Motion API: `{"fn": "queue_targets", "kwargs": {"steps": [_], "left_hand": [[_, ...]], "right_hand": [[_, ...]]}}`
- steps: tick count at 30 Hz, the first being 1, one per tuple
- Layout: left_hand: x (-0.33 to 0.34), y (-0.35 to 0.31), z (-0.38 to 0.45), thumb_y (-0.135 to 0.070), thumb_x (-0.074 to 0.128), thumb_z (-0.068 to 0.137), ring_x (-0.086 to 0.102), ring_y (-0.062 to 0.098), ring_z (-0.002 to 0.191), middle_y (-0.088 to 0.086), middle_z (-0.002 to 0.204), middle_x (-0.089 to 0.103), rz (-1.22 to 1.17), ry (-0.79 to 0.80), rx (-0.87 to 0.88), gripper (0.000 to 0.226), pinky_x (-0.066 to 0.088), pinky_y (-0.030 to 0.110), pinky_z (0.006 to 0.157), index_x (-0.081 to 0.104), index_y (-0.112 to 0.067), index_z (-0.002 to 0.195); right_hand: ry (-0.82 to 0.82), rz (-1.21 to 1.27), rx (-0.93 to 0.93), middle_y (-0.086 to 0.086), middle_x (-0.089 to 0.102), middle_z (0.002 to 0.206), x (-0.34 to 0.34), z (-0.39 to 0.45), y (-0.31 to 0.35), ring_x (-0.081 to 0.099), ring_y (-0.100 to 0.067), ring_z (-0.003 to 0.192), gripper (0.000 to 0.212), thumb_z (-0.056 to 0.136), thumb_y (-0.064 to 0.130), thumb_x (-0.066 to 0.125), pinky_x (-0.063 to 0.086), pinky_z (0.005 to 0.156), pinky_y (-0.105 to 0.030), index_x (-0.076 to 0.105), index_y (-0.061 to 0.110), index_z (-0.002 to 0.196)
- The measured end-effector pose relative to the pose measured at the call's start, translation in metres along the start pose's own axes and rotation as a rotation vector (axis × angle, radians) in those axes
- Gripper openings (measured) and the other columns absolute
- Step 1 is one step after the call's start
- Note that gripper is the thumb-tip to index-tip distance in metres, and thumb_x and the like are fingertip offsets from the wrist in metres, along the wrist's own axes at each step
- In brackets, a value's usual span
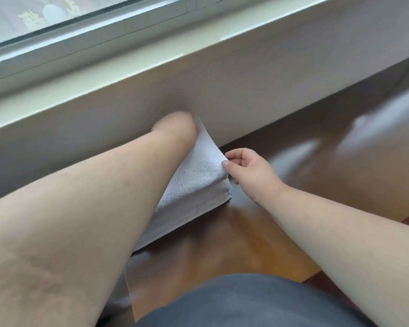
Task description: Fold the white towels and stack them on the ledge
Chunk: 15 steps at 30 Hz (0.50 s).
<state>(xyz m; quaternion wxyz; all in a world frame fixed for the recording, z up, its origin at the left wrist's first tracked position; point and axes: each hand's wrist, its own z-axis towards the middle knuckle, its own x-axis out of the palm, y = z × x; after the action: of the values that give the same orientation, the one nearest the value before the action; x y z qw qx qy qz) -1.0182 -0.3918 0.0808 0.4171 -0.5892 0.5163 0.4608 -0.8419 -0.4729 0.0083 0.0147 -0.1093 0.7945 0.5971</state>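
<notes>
Right hand (248, 171) pinching the lifted edge of the top towel (208, 147) between thumb and curled fingers. Left hand (175, 126) reaching over the far end, fingers hidden and blurred, possibly holding the same towel, grip not readable. Stack of white towels (194, 199) lying on the wooden surface (222, 251) against the wall below the window ledge (104, 76). Soft, light, limp cloth; likely to sag and slip apart, so best taken by corners or gripped across the whole stack.
</notes>
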Motion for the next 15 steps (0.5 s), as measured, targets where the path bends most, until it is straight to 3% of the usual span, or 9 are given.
{"fn": "queue_targets", "kwargs": {"steps": [3,10,12,15], "left_hand": [[0.008,0.002,0.019,-0.027,0.042,0.102,0.060,0.031,0.102,0.011,0.113,0.064,-0.050,-0.054,-0.030,0.030,0.041,0.033,0.077,0.064,-0.014,0.119],[0.016,0.007,0.029,-0.029,0.040,0.103,0.058,0.033,0.097,0.016,0.112,0.064,-0.237,-0.186,0.007,0.028,0.041,0.034,0.075,0.057,-0.013,0.119],[0.022,0.011,0.015,-0.029,0.041,0.101,0.059,0.032,0.106,0.012,0.121,0.064,-0.313,-0.190,0.043,0.033,0.044,0.034,0.082,0.052,-0.018,0.131],[0.036,0.019,-0.023,-0.037,0.039,0.100,0.055,0.028,0.119,0.003,0.132,0.060,-0.421,-0.212,0.072,0.044,0.045,0.037,0.093,0.039,-0.031,0.143]], "right_hand": [[0.022,0.017,-0.022,0.011,0.066,0.078,0.002,-0.001,-0.006,0.056,-0.004,0.061,0.011,0.089,0.027,0.068,0.046,0.066,-0.027,0.062,0.034,0.095],[-0.048,-0.063,0.043,0.006,0.066,0.093,0.001,0.004,-0.003,0.061,-0.011,0.075,0.013,0.089,0.036,0.066,0.051,0.070,-0.032,0.056,0.037,0.096],[-0.100,-0.231,-0.049,0.010,0.059,0.107,0.003,0.003,0.001,0.060,-0.009,0.088,0.015,0.090,0.036,0.065,0.049,0.080,-0.029,0.056,0.036,0.103],[-0.096,-0.576,-0.388,0.004,0.050,0.137,0.011,-0.005,0.009,0.045,-0.016,0.126,0.032,0.094,0.035,0.059,0.036,0.109,-0.034,0.060,0.027,0.125]]}}
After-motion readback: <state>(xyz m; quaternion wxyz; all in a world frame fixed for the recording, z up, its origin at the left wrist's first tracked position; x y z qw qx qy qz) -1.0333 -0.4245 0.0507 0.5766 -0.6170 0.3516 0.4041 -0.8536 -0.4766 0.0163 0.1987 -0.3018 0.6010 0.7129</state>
